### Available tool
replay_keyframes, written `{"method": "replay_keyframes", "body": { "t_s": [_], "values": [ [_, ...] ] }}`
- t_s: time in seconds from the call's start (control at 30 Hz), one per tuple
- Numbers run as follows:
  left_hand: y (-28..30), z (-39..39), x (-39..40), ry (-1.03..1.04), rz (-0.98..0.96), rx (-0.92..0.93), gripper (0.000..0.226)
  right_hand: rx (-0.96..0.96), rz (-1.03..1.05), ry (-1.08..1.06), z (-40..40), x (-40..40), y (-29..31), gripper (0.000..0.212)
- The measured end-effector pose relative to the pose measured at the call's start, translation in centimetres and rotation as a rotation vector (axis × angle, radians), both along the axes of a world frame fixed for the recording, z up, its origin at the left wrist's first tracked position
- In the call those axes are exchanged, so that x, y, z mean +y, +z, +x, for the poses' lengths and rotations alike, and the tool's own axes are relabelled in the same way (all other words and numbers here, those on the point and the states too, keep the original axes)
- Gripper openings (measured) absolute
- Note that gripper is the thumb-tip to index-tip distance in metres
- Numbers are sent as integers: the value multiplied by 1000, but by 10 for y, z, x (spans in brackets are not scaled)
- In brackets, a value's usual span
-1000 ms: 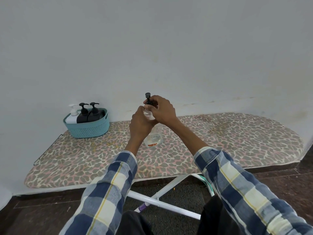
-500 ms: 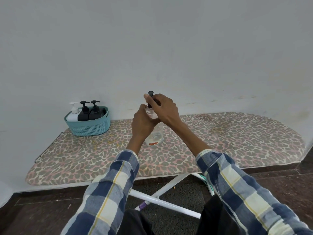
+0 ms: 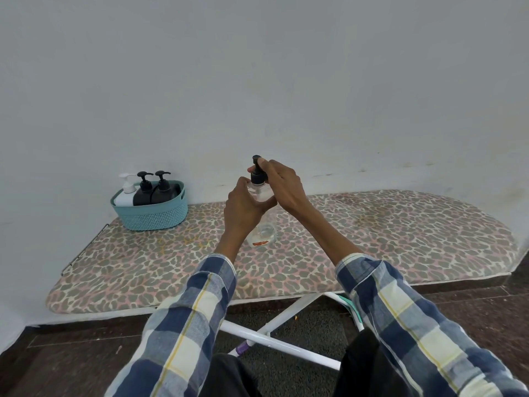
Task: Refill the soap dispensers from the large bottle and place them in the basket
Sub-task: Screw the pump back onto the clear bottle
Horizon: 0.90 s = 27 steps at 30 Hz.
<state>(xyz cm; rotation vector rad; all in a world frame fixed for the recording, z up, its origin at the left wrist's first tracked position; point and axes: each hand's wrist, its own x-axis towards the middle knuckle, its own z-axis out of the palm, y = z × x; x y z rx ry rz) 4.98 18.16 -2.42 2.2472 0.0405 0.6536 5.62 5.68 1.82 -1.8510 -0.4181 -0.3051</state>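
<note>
A clear soap dispenser (image 3: pixel 262 234) with a black pump top (image 3: pixel 258 174) stands upright in the middle of the ironing board (image 3: pixel 386 233). My left hand (image 3: pixel 243 209) grips its body. My right hand (image 3: pixel 282 186) holds the black pump, fingers curled round its collar. A teal basket (image 3: pixel 151 216) at the board's far left holds a white dispenser (image 3: pixel 126 193) and two black dispensers (image 3: pixel 153 190). No large bottle is in view.
The board has a leopard-print cover and stands against a white wall (image 3: pixel 257 81). Its white metal legs (image 3: pixel 280 336) cross below, above a dark floor. A wire rest sticks out at the board's left end.
The pump top shows more between my hands than before. My right hand's fingers have shifted round the pump. The view has dipped slightly.
</note>
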Motion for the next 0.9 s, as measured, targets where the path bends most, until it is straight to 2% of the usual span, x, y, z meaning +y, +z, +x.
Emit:
{"method": "replay_keyframes", "body": {
  "t_s": [0.2,0.3,0.47,0.73,0.9],
  "values": [
    [0,0,-1,4,-3,2,73,-8,-25,22,1,-1,1,46],
    [0,1,1,-18,-15,-1,72,-59,-63,18,5,-1,-5,27],
    [-1,0,0,-25,-11,4,68,-91,-72,22,9,-5,-8,20],
    [-3,2,1,17,4,12,64,-78,-198,-77,19,5,-6,35],
    [-1,3,6,-72,-25,8,64,-91,17,89,15,-10,-19,43]
  ]
}}
